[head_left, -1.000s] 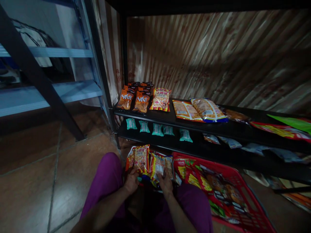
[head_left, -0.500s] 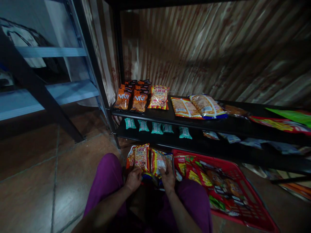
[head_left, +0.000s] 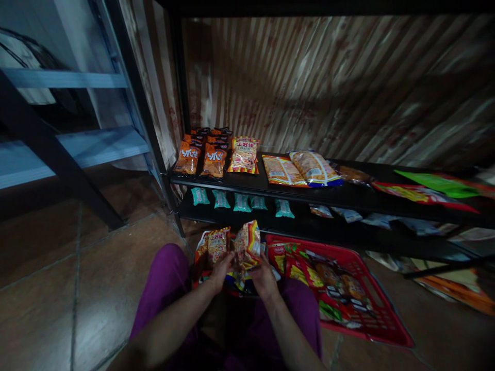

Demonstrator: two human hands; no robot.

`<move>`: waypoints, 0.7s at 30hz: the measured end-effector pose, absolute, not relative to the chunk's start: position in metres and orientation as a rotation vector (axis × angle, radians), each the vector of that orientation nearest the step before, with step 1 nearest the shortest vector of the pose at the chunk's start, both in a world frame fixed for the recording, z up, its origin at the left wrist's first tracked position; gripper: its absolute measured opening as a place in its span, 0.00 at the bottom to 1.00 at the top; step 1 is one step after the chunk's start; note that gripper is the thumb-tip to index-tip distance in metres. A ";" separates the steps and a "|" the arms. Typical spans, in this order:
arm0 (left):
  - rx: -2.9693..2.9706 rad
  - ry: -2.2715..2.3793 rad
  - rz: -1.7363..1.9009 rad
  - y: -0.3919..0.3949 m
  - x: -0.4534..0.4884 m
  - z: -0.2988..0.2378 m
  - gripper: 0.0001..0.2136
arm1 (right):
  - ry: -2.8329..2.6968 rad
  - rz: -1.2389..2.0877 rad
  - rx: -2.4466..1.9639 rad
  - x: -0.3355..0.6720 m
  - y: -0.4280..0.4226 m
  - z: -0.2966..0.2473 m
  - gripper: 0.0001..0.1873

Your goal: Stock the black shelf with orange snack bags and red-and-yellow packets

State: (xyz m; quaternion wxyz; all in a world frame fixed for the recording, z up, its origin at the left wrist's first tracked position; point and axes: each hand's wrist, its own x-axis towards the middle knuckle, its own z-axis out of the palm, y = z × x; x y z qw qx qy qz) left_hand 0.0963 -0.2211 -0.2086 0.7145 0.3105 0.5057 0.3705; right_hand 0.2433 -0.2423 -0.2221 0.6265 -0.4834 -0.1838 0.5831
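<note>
A yellow, red and white snack bag (head_left: 246, 244) is tilted up between my two hands, above the other packets. My right hand (head_left: 264, 274) grips its lower right edge. My left hand (head_left: 222, 269) has its fingers closed at the bag's lower left side. Just left of it, a snack bag with red lettering (head_left: 218, 245) lies face up on other packets, behind my left hand. Between my knees, more packets show partly under the held bag; my hands hide much of them.
A black shelf rack (head_left: 240, 180) stands ahead, with orange snack bags (head_left: 214, 159), an upright yellow-edged bag (head_left: 244, 154), flat-lying bags (head_left: 284, 170) and teal packets (head_left: 242, 202). A red basket (head_left: 386, 309) of packets sits at my right. A blue ladder-like frame (head_left: 77, 149) stands left.
The right-hand snack bag has been lifted and tilted upright. My left hand has moved right from the lettered bag to the lifted one. The view has shifted slightly right.
</note>
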 end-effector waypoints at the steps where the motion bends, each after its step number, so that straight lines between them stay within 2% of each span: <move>1: 0.649 1.093 0.819 -0.219 0.097 -0.204 0.24 | -0.359 1.415 -1.070 0.243 -0.242 -0.214 0.17; 4: 0.561 0.989 0.787 -0.214 0.096 -0.186 0.27 | -0.312 1.542 -1.011 0.237 -0.242 -0.194 0.13; 10: 0.453 0.642 0.711 -0.202 0.091 -0.142 0.30 | -0.366 1.611 -0.918 0.218 -0.246 -0.154 0.21; 16: 0.408 0.601 0.807 -0.196 0.091 -0.115 0.26 | -0.345 1.625 -0.911 0.215 -0.243 -0.127 0.25; 21: 0.389 0.667 0.921 -0.196 0.092 -0.103 0.22 | -0.257 1.585 -0.976 0.220 -0.243 -0.133 0.21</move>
